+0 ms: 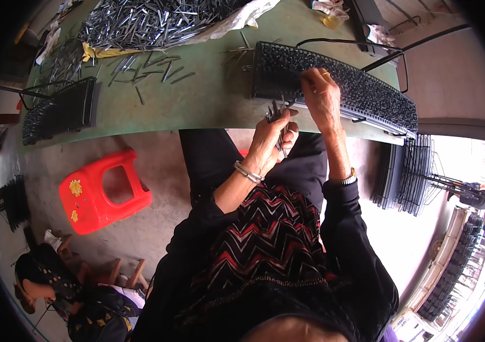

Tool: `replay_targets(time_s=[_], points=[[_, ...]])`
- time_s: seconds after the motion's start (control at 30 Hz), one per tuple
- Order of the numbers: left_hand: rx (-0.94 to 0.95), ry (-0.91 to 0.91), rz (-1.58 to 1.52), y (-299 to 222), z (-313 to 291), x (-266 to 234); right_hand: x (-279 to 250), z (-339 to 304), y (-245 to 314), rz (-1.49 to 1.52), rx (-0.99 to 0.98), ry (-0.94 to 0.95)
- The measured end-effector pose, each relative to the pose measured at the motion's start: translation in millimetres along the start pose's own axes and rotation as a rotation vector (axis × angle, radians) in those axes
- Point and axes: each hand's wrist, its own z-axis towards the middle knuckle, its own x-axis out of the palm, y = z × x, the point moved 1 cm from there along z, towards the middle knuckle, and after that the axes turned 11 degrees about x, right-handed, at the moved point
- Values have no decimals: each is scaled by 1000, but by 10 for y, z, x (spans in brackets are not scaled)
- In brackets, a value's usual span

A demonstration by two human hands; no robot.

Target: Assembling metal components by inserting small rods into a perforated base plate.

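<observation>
My left hand (269, 137) is closed around a bundle of thin dark metal strips (276, 110), held upright just off the table's near edge. Beside it, my right hand (323, 98) reaches over a long black perforated rack (367, 91) with a wire handle. Its fingers are pinched together at the rack's surface; what they hold, if anything, is too small to make out. Much of the rack's top has a dense, speckled texture, while its left end looks smoother. A bracelet circles my left wrist and a watch or band my right.
A heap of metal strips (145, 23) lies on a pale sack on the green table (197, 105), with loose strips around it. Another black rack (60, 111) sits at the left. A red stool (97, 196), a person (43, 279) and stacked black racks (402, 176) surround me.
</observation>
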Motion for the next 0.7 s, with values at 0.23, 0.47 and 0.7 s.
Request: replay_targets(time_s=[0.23,0.47,0.7], points=[[6,101,56,-13,-24,-44,31,-133,11,-189,28,-151],[43,123,157,-51,-73,12,-149,-225,134,-16,206,89],[-20,175,255,-46,-97,24,-371,-304,121,373,468,494]])
